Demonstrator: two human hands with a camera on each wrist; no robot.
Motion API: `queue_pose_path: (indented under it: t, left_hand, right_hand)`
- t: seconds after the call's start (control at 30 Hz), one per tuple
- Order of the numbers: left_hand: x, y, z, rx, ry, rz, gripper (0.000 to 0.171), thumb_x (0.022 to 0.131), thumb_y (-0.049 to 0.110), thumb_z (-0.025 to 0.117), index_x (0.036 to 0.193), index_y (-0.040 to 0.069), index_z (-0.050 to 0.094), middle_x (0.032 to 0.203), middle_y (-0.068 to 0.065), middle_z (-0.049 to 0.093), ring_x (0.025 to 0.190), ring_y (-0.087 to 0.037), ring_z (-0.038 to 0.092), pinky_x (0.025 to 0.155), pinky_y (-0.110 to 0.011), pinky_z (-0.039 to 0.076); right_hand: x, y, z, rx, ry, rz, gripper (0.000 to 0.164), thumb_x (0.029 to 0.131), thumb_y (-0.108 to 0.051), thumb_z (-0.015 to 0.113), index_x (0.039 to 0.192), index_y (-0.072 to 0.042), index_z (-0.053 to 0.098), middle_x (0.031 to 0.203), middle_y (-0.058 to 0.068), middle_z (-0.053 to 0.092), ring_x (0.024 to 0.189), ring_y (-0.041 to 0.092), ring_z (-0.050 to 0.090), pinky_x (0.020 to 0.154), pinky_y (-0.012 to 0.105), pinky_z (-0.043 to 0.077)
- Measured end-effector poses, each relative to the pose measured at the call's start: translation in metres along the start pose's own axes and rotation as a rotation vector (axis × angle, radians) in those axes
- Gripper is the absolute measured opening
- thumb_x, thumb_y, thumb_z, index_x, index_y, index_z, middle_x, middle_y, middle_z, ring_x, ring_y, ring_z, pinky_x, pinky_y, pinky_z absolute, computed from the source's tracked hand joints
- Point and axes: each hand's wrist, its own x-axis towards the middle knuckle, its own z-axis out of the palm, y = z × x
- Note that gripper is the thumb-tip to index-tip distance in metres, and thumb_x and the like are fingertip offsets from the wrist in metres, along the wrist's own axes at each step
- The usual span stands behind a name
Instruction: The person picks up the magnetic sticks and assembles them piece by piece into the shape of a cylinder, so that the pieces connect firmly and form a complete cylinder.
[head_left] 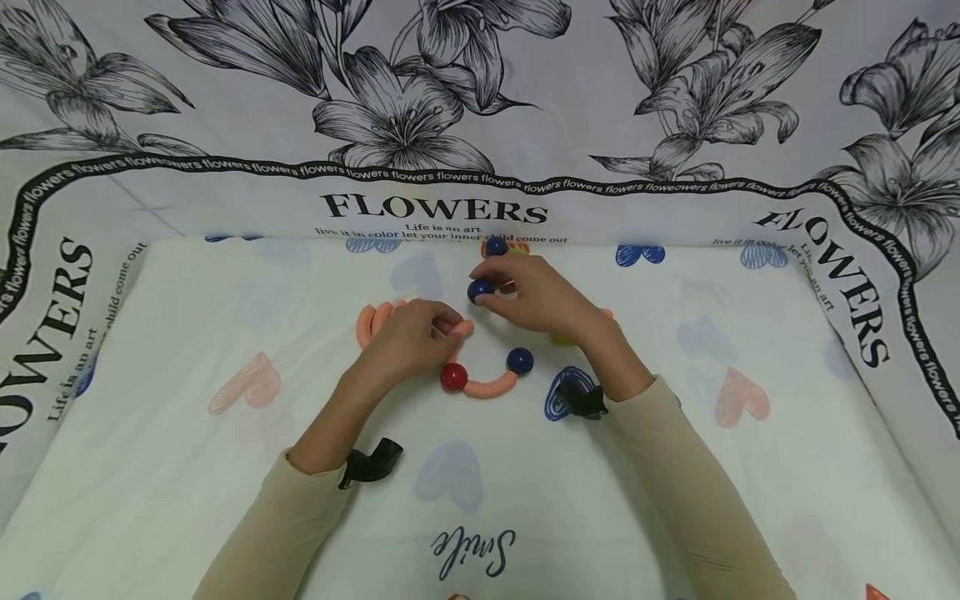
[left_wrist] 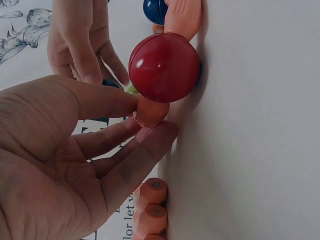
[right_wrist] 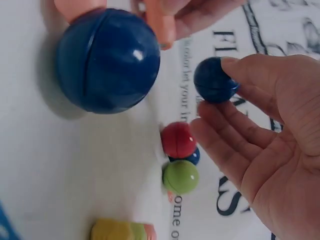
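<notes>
My left hand [head_left: 411,340] pinches a curved orange rod [left_wrist: 151,112] between thumb and fingers. That rod meets a glossy red ball [head_left: 453,377]. From the red ball another curved orange rod [head_left: 491,387] runs along the cloth to a dark blue ball [head_left: 520,361], making an open arc. Beyond it, my right hand [head_left: 538,293] holds a second blue ball [right_wrist: 215,80] by thumb and fingertips, raised off the cloth near the upper end of the left hand's rod.
Several more curved orange rods [head_left: 365,325] lie side by side left of my left hand. Behind my right hand sit a red ball [right_wrist: 179,140], a green ball [right_wrist: 181,177] and a blue ball [head_left: 496,246]. Yellow pieces [right_wrist: 107,230] lie partly hidden under the right wrist.
</notes>
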Motion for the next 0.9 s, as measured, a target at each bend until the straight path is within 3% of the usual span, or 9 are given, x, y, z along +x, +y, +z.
queue_pose_path:
  t: [0.37,0.6,0.9]
  left_hand:
    - [0.001,-0.002,-0.002,0.018,-0.020,-0.034,0.033,0.101,0.031,0.070,0.127,0.011,0.076,0.115,-0.006,0.075,0.106,-0.023,0.067,0.093,-0.039,0.055]
    - [0.004,-0.002,-0.005,0.019,-0.007,-0.036,0.033,0.101,0.031,0.070,0.126,0.011,0.076,0.113,-0.007,0.076,0.104,-0.024,0.067,0.089,-0.037,0.055]
    - [0.004,-0.001,-0.001,0.020,-0.016,-0.029,0.034,0.100,0.030,0.071,0.128,0.011,0.075,0.113,-0.007,0.076,0.103,-0.024,0.068,0.088,-0.037,0.055]
  right_hand:
    - [-0.032,-0.001,0.005,0.210,0.109,0.016,0.039,0.099,-0.016,0.075,0.136,-0.007,0.067,0.127,0.007,0.070,0.123,0.024,0.069,0.104,0.043,0.059]
    - [-0.026,0.002,0.014,0.203,0.100,0.008,0.038,0.098,-0.012,0.076,0.135,-0.006,0.067,0.129,0.009,0.068,0.123,0.025,0.070,0.104,0.042,0.059]
    - [-0.030,0.008,0.018,0.193,0.066,0.061,0.039,0.098,-0.012,0.076,0.136,-0.006,0.066,0.132,0.010,0.068,0.126,0.026,0.069,0.105,0.041,0.059]
